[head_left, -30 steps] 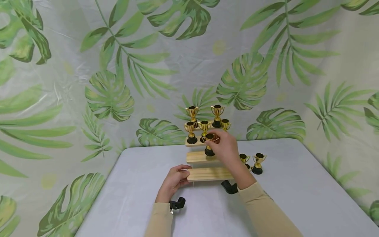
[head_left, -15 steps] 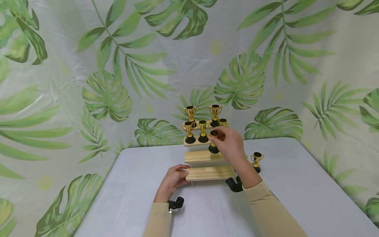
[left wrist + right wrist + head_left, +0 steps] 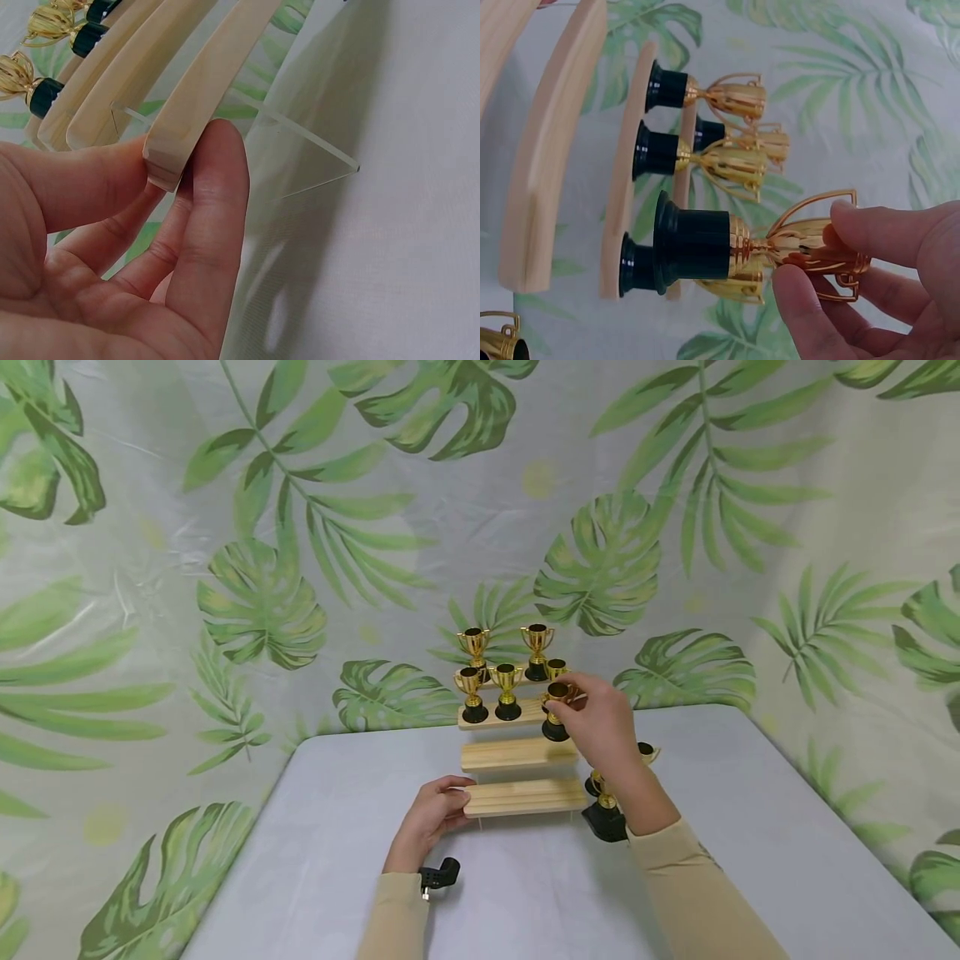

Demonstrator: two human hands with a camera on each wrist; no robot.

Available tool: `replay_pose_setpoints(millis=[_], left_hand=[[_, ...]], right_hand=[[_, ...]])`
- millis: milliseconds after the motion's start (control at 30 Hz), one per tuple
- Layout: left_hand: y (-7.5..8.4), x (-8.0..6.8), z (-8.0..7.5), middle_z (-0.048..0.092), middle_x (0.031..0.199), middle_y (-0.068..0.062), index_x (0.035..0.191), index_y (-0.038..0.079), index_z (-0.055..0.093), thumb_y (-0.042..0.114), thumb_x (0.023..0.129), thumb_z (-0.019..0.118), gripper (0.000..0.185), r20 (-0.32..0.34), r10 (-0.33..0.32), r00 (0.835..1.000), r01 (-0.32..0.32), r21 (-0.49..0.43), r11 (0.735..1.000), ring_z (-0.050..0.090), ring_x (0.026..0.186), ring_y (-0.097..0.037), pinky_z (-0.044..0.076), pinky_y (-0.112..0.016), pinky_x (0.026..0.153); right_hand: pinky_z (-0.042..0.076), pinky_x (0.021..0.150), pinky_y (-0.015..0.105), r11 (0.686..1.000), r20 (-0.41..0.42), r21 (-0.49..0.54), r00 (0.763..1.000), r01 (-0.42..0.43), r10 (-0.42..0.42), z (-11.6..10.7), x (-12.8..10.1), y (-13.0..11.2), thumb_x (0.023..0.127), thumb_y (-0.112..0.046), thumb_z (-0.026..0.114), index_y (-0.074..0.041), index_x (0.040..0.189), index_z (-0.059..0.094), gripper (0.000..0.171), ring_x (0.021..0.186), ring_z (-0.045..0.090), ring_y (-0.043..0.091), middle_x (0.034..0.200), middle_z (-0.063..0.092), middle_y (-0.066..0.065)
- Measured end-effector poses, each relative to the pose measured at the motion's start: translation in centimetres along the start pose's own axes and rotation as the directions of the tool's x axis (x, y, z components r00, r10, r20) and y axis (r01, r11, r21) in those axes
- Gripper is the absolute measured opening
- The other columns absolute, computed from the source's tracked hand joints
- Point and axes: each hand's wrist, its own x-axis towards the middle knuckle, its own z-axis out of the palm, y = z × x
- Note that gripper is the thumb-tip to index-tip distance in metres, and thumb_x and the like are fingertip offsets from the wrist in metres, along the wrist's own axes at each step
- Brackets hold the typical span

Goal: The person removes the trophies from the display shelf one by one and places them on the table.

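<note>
Right hand: thumb and fingers pinch the bowl of a small gold plastic trophy cup with a black round base, held at the right end of the third step of the tiered pale wooden display stand. The right wrist view shows that base just off the step's edge; whether it touches cannot be told.

Left hand: grips the left end of the lowest step between thumb and fingers; only the left wrist view shows the stand's clear acrylic side support.

Other gold cups: five on the upper steps. Two on the grey table are partly hidden behind the right forearm.
</note>
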Motion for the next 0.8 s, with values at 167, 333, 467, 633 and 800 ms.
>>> replay_pose_setpoints(millis=[167, 333, 467, 633, 800], left_hand=[[-0.1, 0.0, 0.0, 0.063, 0.093, -0.010, 0.125, -0.007, 0.062, -0.001, 0.092, 0.064, 0.034, -0.001, 0.001, 1.000, -0.001, 0.000, 1.000, 0.067, 0.079, -0.021, 0.058, -0.033, 0.068], [0.0, 0.0, 0.0, 0.062, 0.093, -0.010, 0.126, -0.006, 0.063, 0.000, 0.093, 0.064, 0.034, -0.002, -0.001, 1.000, 0.001, 0.008, 1.000, 0.067, 0.079, -0.020, 0.058, -0.032, 0.069], [0.0, -0.1, 0.0, 0.062, 0.095, -0.011, 0.128, -0.006, 0.061, 0.000, 0.093, 0.063, 0.035, 0.004, -0.002, 1.000, 0.002, 0.007, 1.000, 0.067, 0.080, -0.020, 0.058, -0.033, 0.069], [0.1, 0.0, 0.1, 0.063, 0.096, -0.012, 0.127, -0.006, 0.061, 0.000, 0.093, 0.063, 0.035, 0.002, -0.006, 1.000, 0.006, 0.010, 1.000, 0.067, 0.080, -0.020, 0.058, -0.033, 0.070], [0.1, 0.0, 0.1, 0.062, 0.094, -0.011, 0.125, -0.005, 0.063, -0.001, 0.092, 0.064, 0.033, -0.004, -0.008, 1.000, 0.008, 0.005, 1.000, 0.067, 0.078, -0.020, 0.058, -0.033, 0.069]], right_hand=[[0.056, 0.066, 0.043, 1.000, -0.012, -0.015, 1.000, -0.007, 0.007, -0.7, 0.0, 0.7, 0.091, -0.026, 0.077, -0.015, 0.130, 0.067, 0.042, 0.087, 0.069, 0.024, 0.102, 0.070, 0.006], [0.056, 0.067, 0.044, 1.000, -0.038, -0.029, 0.999, -0.007, 0.006, -1.4, -0.1, 1.4, 0.091, -0.026, 0.078, -0.016, 0.128, 0.067, 0.040, 0.086, 0.069, 0.025, 0.104, 0.070, 0.007], [0.056, 0.067, 0.044, 0.999, -0.050, -0.041, 0.999, -0.013, 0.011, -2.0, -0.2, 1.9, 0.091, -0.027, 0.077, -0.015, 0.128, 0.067, 0.040, 0.086, 0.069, 0.025, 0.104, 0.071, 0.008], [0.056, 0.065, 0.043, 0.999, -0.051, -0.047, 0.998, -0.025, 0.023, -2.9, -0.4, 2.2, 0.092, -0.028, 0.076, -0.015, 0.128, 0.068, 0.039, 0.087, 0.069, 0.026, 0.104, 0.071, 0.008], [0.056, 0.066, 0.044, 0.998, -0.060, -0.061, 0.998, -0.031, 0.027, -3.7, -0.4, 2.8, 0.092, -0.028, 0.076, -0.016, 0.127, 0.068, 0.038, 0.088, 0.069, 0.026, 0.104, 0.071, 0.008]])
